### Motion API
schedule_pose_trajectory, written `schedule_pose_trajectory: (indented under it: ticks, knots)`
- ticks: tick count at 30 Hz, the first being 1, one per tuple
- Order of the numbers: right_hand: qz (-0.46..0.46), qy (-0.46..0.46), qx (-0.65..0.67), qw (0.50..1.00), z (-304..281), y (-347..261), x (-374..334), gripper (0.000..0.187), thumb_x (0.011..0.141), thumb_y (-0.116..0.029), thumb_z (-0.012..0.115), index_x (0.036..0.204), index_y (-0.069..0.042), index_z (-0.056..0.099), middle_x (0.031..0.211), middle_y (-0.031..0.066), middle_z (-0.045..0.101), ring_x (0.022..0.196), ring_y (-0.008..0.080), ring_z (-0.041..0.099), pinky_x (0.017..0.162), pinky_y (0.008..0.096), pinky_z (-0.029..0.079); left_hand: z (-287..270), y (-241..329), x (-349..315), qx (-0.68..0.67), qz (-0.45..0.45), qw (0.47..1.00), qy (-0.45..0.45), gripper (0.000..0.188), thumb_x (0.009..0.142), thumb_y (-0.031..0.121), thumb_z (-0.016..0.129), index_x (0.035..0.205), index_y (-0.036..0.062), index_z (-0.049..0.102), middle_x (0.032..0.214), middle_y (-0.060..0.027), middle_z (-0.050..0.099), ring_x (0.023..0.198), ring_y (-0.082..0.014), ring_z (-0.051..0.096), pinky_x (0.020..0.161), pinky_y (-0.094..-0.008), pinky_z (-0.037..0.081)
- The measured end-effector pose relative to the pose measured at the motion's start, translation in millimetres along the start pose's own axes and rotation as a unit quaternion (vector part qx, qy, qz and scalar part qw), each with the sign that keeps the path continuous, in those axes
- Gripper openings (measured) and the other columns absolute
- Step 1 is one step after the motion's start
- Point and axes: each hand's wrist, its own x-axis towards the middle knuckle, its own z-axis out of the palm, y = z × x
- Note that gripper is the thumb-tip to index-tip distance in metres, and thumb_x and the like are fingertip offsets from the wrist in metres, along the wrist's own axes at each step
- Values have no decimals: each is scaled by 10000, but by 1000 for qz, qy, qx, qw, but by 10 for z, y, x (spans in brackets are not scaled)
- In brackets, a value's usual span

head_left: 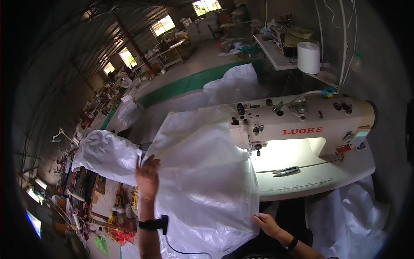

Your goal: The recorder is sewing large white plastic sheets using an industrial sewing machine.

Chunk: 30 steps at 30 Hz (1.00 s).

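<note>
A large white plastic-like sheet (202, 181) is spread over the sewing table and hangs down over its near side. Its right edge runs under the head of a beige sewing machine (302, 123), at the lit needle area. At the sheet's left edge is my left hand (148, 176), fingers stretched out and apart, a dark band on its wrist. Lower down, my right hand (268, 225) pinches the sheet's right edge between thumb and fingers, in front of the machine bed. Thread snips (286, 171) lie on the machine bed, right of the needle.
More bunched white sheeting (108, 155) lies at the left, and another piece (349, 220) hangs at the lower right. A white thread cone (308, 58) stands behind the machine. Cluttered shelving (103, 198) is on the left. A green strip (185, 84) crosses the background.
</note>
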Motion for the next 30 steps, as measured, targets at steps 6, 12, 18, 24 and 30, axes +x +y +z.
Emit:
schedule_pose_trajectory:
  ticks: [6,12,18,24,30]
  knots:
    - [12,-35,-6,999,-35,-78,3,355,1042,-295,583,1023,47,680,823,1,652,796,71,536,730,277,491,-1131,897,446,-70,173,916,-355,221,817,20,566,977,92,701,841,-121,699,775,-280,698,687,-406,558]
    - [15,-51,80,995,-104,-78,-65,368,1054,-304,557,1129,46,645,926,46,673,857,92,579,789,281,506,-350,2631,-783,-510,129,551,-648,171,957,164,559,1102,75,562,870,-193,649,813,-388,664,739,-471,516]
    - [-54,49,164,984,-159,-134,-49,392,1033,-313,590,1240,20,582,991,84,679,892,130,613,807,271,496,-211,2917,-935,-541,86,572,-610,179,979,195,523,1056,58,608,866,-202,668,845,-386,680,762,-485,521]
    - [-124,163,13,979,2,-436,-78,471,996,-202,604,1395,22,492,862,150,708,770,147,689,700,320,535,376,2468,65,-517,162,796,-271,330,896,194,675,1212,105,637,1186,-80,651,1066,-292,634,934,-407,507]
    - [-74,134,-118,981,-129,-623,-234,508,981,-127,567,1442,38,431,869,237,696,758,330,726,684,402,564,580,1802,3,-186,29,935,-300,530,899,275,675,1355,45,537,1388,-144,553,1285,-322,507,1074,-452,429]
